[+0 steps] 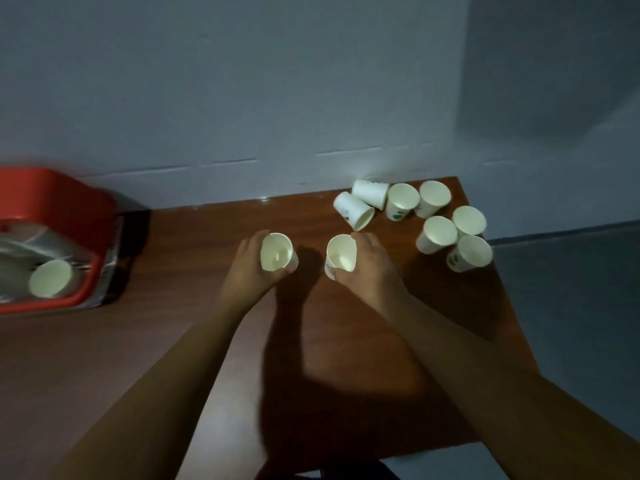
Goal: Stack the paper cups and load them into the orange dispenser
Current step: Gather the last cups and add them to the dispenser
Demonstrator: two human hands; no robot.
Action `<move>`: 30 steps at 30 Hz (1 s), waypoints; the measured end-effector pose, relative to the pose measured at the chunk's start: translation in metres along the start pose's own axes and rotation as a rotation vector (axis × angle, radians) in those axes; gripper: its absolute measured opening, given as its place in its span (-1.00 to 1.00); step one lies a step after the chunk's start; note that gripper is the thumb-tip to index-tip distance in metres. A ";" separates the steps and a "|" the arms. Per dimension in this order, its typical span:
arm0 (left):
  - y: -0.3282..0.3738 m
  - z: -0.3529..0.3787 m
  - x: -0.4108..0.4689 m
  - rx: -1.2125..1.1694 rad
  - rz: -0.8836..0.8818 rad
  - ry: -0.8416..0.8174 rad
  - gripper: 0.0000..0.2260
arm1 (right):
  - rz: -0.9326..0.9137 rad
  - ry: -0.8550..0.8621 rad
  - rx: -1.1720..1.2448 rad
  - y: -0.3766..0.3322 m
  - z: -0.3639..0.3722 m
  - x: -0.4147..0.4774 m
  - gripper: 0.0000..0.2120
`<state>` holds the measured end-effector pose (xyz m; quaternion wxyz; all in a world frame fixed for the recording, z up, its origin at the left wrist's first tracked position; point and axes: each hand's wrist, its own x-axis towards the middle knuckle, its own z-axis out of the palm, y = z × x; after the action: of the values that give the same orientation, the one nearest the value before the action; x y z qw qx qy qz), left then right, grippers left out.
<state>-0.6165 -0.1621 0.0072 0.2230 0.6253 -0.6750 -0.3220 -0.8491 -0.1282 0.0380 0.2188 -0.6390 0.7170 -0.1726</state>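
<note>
The left hand (254,263) curls its fingers round one paper cup (277,252), mouth up; the right hand (372,265) wraps a second cup (341,254) the same way; both cups are well right of the orange dispenser (55,199), near each other but not touching; whether they rest on the wooden table (201,244) I cannot tell; farther right of the dispenser stands a cluster of loose cups (437,234), two tipped on their sides; another cup (51,279) lies inside the dispenser.
</note>
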 end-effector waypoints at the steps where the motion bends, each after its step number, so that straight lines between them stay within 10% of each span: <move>1: -0.013 -0.020 -0.004 -0.003 -0.016 0.046 -0.29 | -0.009 -0.038 0.012 -0.020 0.006 0.005 -0.33; 19: -0.246 -0.277 -0.069 -0.025 -0.262 0.494 -0.30 | -0.254 -0.154 0.201 -0.327 0.165 0.014 -0.35; 30: -0.307 -0.253 -0.021 0.078 -0.237 0.220 -0.22 | -0.304 -0.140 0.244 -0.375 0.210 0.030 -0.35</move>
<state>-0.2202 -0.1838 -0.0344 0.2317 0.7402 -0.5800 -0.2490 -0.4239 -0.1973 0.0558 0.3154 -0.7192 0.5690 -0.2442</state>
